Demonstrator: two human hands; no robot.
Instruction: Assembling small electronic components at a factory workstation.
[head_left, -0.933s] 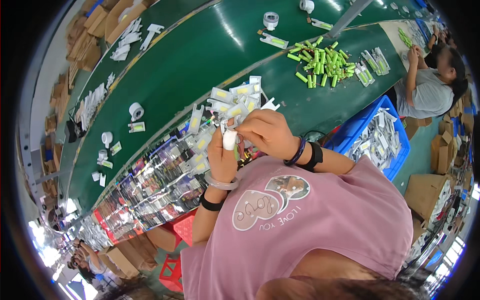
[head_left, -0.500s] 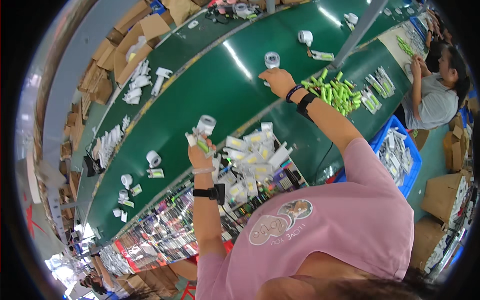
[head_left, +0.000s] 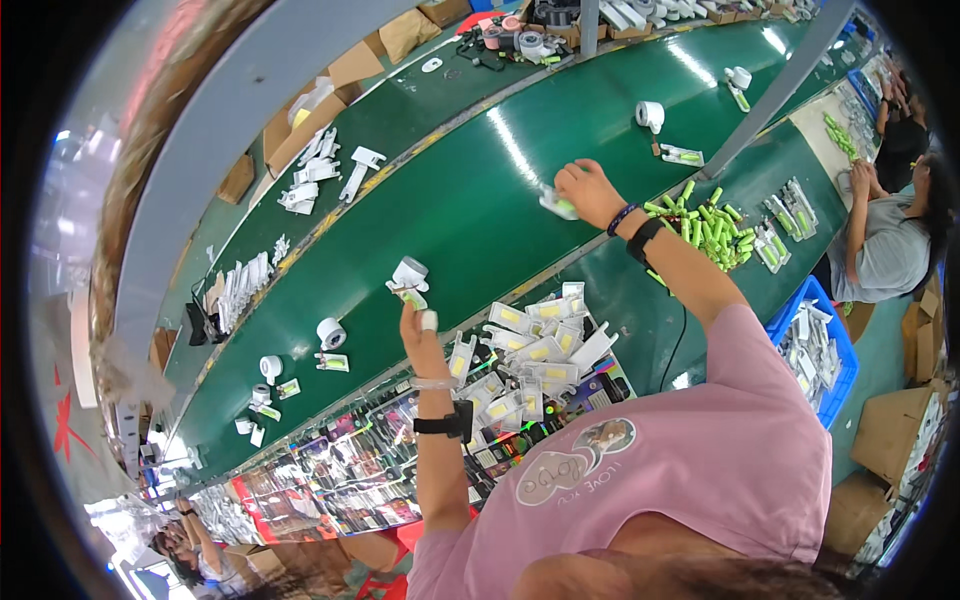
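We've open room on the green belt [head_left: 490, 220] btwn our two hands, bare from its near edge [head_left: 552, 270] across to the yellowish strip [head_left: 425, 143] on the far side. Our right hand [head_left: 592, 195] is above the belt, fingers clamped on a pale pc w/ green [head_left: 556, 203], a bit blurred. Our left hand [head_left: 418, 335] is near the belt's near edge, fingertips at a clear-green pc [head_left: 410, 297] just beside a white round part [head_left: 408, 270]; can't tell if the fingers grip it or only touch. In the way: a grey metal post [head_left: 775, 92] to the right, plus a heap of green cells [head_left: 712, 230] beside our right forearm. White housings w/ yellow panels [head_left: 545, 350] are piled on the near side, right of our left wrist. More white round pcs [head_left: 331, 332] sit on the belt, left & far right. A blue bin [head_left: 842, 370] is at right, nr a co-worker in grey [head_left: 890, 255]. Surface under the pile: glossy, multicoloured print [head_left: 345, 470]. Cardboard boxes [head_left: 895, 435] stand on the right, others past the far side.
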